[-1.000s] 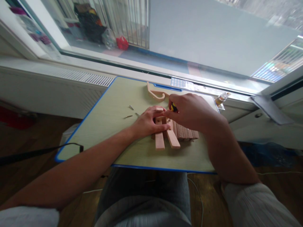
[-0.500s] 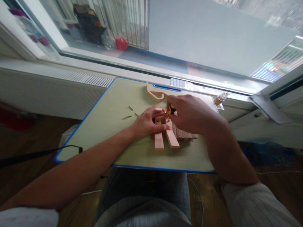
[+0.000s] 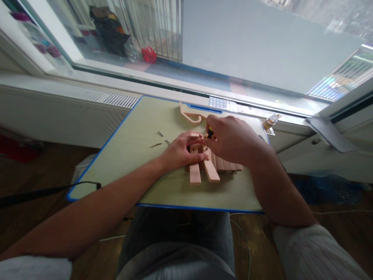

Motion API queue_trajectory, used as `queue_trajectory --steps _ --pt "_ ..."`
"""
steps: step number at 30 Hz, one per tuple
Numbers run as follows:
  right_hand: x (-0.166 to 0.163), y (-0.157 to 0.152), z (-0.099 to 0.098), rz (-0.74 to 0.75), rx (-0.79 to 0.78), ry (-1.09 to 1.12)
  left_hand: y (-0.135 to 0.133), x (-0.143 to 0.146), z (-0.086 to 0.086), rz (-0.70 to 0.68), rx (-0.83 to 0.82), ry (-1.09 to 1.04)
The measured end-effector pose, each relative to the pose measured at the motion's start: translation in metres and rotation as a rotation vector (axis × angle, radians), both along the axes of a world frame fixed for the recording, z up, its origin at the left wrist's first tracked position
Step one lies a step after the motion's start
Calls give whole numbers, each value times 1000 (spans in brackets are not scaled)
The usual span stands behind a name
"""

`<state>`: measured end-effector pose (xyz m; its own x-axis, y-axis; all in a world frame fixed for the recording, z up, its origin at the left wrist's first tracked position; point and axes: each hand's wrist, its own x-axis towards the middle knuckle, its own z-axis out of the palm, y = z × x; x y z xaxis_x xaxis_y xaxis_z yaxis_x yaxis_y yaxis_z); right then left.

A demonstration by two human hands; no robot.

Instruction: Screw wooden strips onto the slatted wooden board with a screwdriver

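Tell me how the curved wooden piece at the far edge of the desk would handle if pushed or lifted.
The curved wooden piece looks thin and cut from solid wood, so probably stiff and light. It lies flat on the desk, so it would likely slide rather than roll. Its narrow hooked end may be the weakest spot if levered.

The wooden assembly [image 3: 204, 167] is pale, unfinished wood: two flat slats [image 3: 196, 173] lying side by side, pointing toward the near edge of the desk [image 3: 136, 147], joined at their far ends to a small block, with a ribbed slatted panel alongside on the right. The screwdriver [image 3: 210, 133] shows only a yellow-and-black handle tip, standing over the block, right of the desk's middle.
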<state>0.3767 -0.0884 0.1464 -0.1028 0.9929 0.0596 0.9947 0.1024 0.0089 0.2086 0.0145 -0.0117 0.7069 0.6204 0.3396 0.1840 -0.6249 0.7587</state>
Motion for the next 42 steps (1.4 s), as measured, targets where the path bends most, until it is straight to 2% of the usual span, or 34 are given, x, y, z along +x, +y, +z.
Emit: queue_trajectory --steps 5,12,15,21,25,29,33,42 --pt "4 6 -1 -39 16 0 -1 0 -2 4 -77 -7" --pt "9 5 0 -49 -24 1 0 -1 4 -4 -21 34" --pt "9 3 1 -8 -45 53 0 -1 6 -12 11 49" --pt "17 3 0 174 -95 218 -1 -1 6 2 -9 62" --pt "18 5 -1 219 -73 240 -1 -1 6 2 -15 64" --pt "13 6 0 183 -3 201 0 -1 5 0 0 72" --pt "8 8 -1 122 0 134 0 -1 2 6 9 52" --pt "4 9 -4 74 33 49 -2 0 0 20 -67 17"
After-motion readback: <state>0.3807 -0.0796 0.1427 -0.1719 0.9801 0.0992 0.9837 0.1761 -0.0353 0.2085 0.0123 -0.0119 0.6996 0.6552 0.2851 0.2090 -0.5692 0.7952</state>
